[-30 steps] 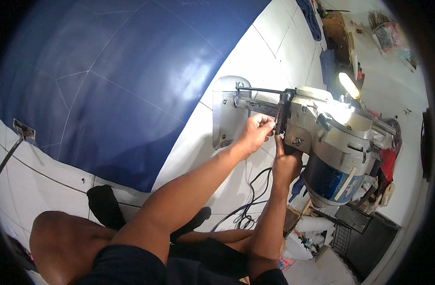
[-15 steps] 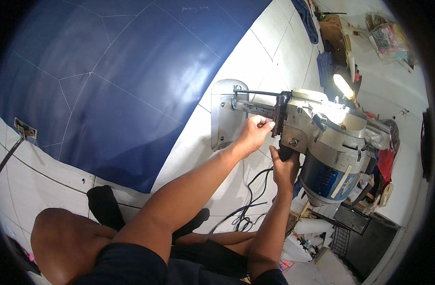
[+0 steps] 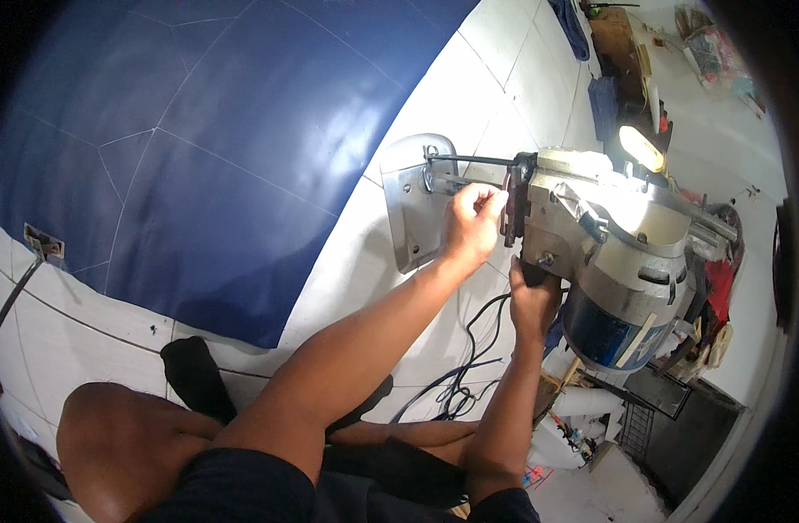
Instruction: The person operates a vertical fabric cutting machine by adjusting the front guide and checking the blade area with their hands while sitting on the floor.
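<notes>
A silver electric fabric cutting machine [image 3: 639, 253] with a blue-banded motor housing stands at the right, tilted in view. Its metal base plate [image 3: 405, 209] is on the tiles, joined to the body by an upright and a thin black rod [image 3: 473, 159]. My left hand [image 3: 473, 224] is closed in a pinch at the edge of the dark upright bracket [image 3: 516, 200]; what lies between its fingertips is too small to make out. Below the bracket, my right hand [image 3: 536, 305] is wrapped round a black grip [image 3: 533, 273] under the machine body, its fingers partly hidden.
Dark blue sheeting [image 3: 216, 148] with pale drawn lines covers the floor at the left. Black cables [image 3: 465, 379] lie coiled by my right forearm. A lit lamp [image 3: 641, 148] glares behind the machine. Clutter and a wire rack [image 3: 635, 431] line the right side.
My left hand has moved up along the dark bracket, still pinched. My right hand and the machine body sit slightly further right in view.
</notes>
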